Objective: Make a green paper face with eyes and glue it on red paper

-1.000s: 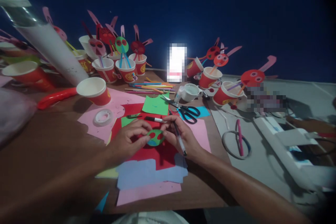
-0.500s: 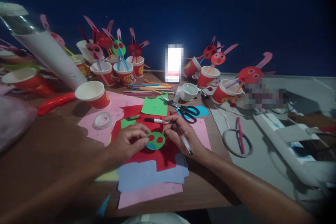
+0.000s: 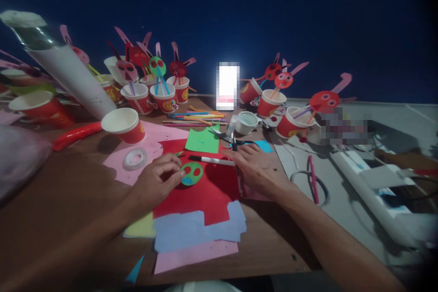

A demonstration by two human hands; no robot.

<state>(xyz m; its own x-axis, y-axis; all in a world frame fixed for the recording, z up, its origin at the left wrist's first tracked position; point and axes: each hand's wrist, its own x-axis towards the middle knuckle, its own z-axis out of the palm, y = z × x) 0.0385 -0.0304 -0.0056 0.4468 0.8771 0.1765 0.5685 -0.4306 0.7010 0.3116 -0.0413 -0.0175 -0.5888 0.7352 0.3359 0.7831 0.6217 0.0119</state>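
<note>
My left hand pinches the left edge of a round green paper face with red eyes and a blue mouth. The face is over a red paper sheet. My right hand is palm down at the right of the sheet, its fingers stretched over the black-handled scissors. The scissors' handles are mostly hidden under it. A pen lies along the thumb side of this hand. Between the hands lies a white marker with a black cap. Behind it is a green paper piece.
Paper cups with paper rabbit faces stand at the back, such as a green one. An empty cup and a tape roll are at left. A small white cup, straws and a power strip are farther off.
My right hand has left the face and moved right over the scissors; the pen no longer sits between its raised fingers. My left hand has drawn the green face slightly left and up.
</note>
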